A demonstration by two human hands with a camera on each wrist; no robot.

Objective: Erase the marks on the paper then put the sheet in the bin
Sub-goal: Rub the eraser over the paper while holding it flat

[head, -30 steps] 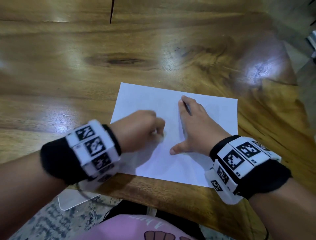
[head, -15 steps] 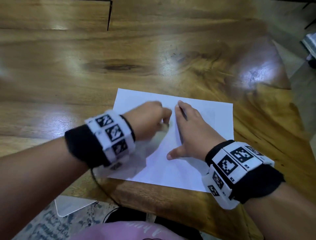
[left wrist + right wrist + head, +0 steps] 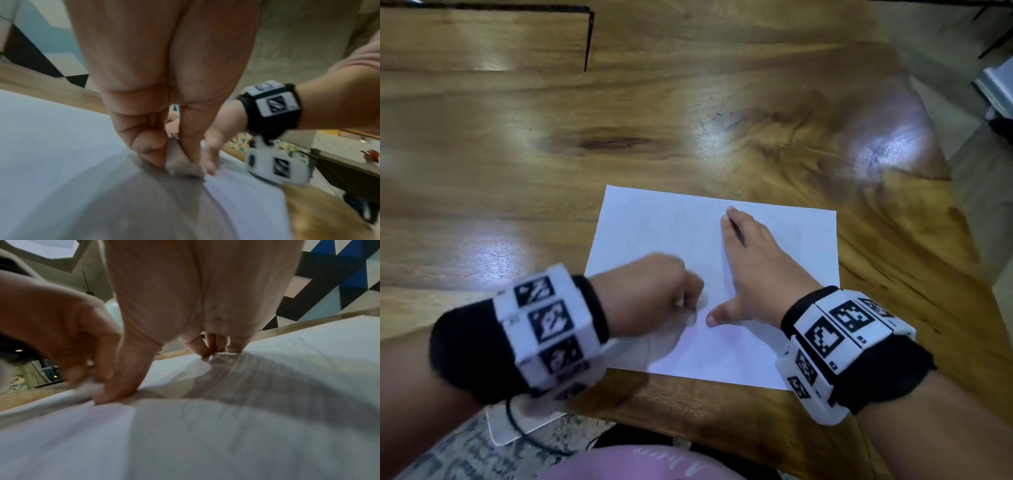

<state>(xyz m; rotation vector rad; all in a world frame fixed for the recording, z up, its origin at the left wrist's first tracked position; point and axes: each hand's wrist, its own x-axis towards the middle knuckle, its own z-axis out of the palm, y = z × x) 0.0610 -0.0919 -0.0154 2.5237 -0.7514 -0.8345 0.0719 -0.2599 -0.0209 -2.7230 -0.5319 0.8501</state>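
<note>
On the paper (image 3: 774, 349), the flat right hand (image 3: 760, 270) presses while the left hand's (image 3: 650, 294) curled grip pinches an eraser (image 3: 180, 164).

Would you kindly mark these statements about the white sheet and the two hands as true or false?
1. The left hand pinches a small pale eraser against the white sheet of paper. True.
2. The right hand is lifted clear of the sheet. False: it lies flat on the paper, fingers straight and thumb spread.
3. The sheet lies on a glossy wooden table. True.
4. The sheet is crumpled into a ball. False: it lies flat and unfolded.
5. The sheet is already in a bin. False: it is on the table, and no bin shows in any view.
</note>
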